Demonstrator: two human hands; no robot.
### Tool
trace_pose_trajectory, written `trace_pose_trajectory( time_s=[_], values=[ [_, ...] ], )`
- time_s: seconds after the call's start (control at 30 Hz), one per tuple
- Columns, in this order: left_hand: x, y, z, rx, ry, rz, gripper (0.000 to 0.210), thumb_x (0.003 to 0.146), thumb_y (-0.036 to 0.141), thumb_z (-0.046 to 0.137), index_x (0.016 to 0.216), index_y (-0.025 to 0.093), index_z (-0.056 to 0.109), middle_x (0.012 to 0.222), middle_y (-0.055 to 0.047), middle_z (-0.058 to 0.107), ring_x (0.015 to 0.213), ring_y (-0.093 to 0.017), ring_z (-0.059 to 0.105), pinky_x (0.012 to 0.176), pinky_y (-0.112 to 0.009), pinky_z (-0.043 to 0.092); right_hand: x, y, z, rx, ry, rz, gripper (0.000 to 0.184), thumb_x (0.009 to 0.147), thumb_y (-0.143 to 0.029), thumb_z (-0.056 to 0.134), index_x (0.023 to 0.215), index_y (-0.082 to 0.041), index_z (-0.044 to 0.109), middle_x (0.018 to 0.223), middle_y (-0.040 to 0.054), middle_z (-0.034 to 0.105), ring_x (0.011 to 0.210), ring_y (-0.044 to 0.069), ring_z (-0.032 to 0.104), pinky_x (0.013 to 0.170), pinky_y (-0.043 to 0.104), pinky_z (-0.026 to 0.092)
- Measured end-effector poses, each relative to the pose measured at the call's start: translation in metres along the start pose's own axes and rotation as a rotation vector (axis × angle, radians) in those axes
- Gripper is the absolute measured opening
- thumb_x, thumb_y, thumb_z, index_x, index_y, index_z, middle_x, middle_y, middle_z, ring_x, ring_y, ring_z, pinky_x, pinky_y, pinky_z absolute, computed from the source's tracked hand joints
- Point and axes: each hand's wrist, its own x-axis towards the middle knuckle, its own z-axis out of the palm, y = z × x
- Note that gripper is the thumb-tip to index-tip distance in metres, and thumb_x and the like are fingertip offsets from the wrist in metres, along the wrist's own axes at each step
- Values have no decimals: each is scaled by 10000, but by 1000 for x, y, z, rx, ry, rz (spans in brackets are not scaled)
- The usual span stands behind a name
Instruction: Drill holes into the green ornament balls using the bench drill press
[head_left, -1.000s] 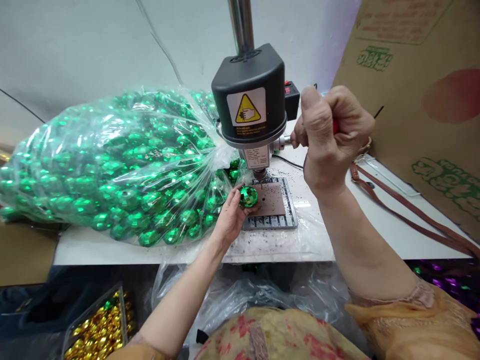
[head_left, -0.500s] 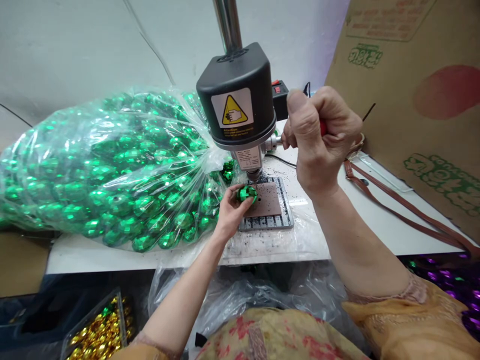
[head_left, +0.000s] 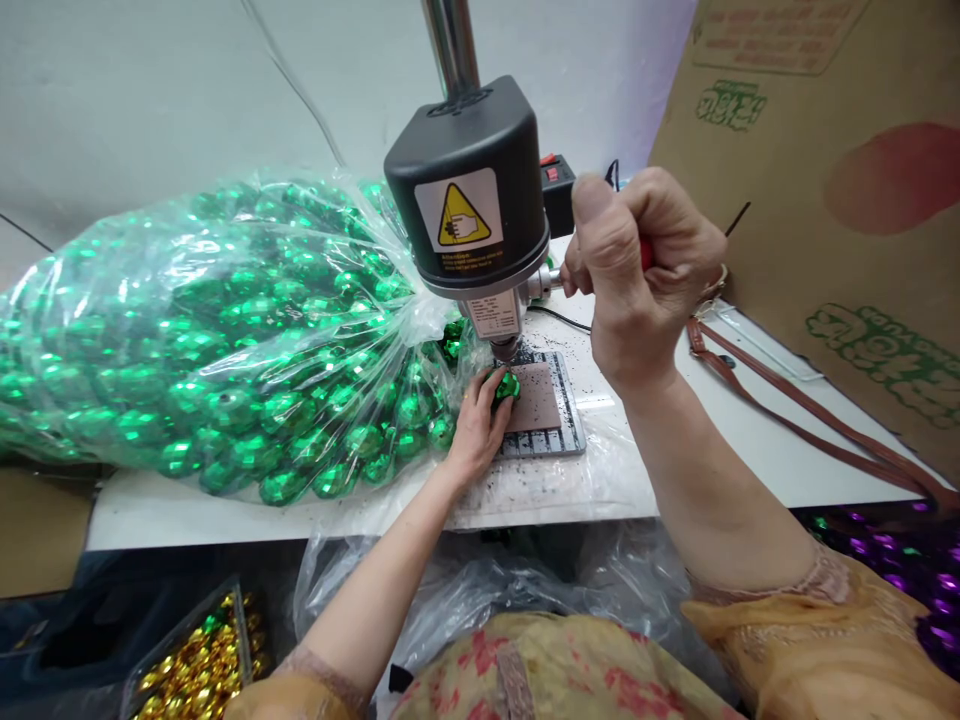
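Observation:
Under the chuck of a small black drill press [head_left: 469, 190], my left hand [head_left: 480, 420] grips a shiny green faceted bead [head_left: 508, 384]. The bead rests over the brown board [head_left: 536, 395] on the press's slotted metal base [head_left: 570, 430]; my fingers cover its left side. My right hand [head_left: 641, 270], raised at the right of the press, is wrapped round the red-ended feed lever [head_left: 646, 252]. The drill tip is too small to make out against the bead.
A clear plastic bag [head_left: 225, 340] full of green beads lies left of the press. At the right stand a cardboard box [head_left: 840, 200] and a brown strap [head_left: 795, 420]. Gold beads [head_left: 199, 660] fill a container below the table's left front; purple beads [head_left: 892, 560] lie lower right.
My left hand has turned over the bead, its back now facing up, and shifted slightly right. My right hand stays on the lever with little change.

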Motion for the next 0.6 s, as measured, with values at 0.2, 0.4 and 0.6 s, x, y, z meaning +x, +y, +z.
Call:
trace_pose_trajectory(
  time_s=[0.2,0.4,0.6],
  values=[
    [2,3,3,-276,63,-167,555,886,378,677,1385,220,493,1341,-119,593,1282,-259,560,1119,-434,427,1,2,1,48,6,-30,533,885,-563,577,611,-211,283,540,-63,242,447,41,297,470,255,320],
    [7,8,8,-436,99,-323,575,746,351,813,1259,211,594,1222,-91,663,1162,-257,625,1047,-414,478,0,3,0,14,12,-6,542,867,-606,571,616,-216,291,520,-70,251,439,44,299,472,260,350],
    [9,8,12,-344,45,-323,605,735,332,824,1278,213,587,1220,-99,662,1158,-275,617,1041,-434,471,0,0,1,49,29,27,522,879,-523,608,600,-206,301,509,-73,262,427,42,315,475,255,362]
  ],
)
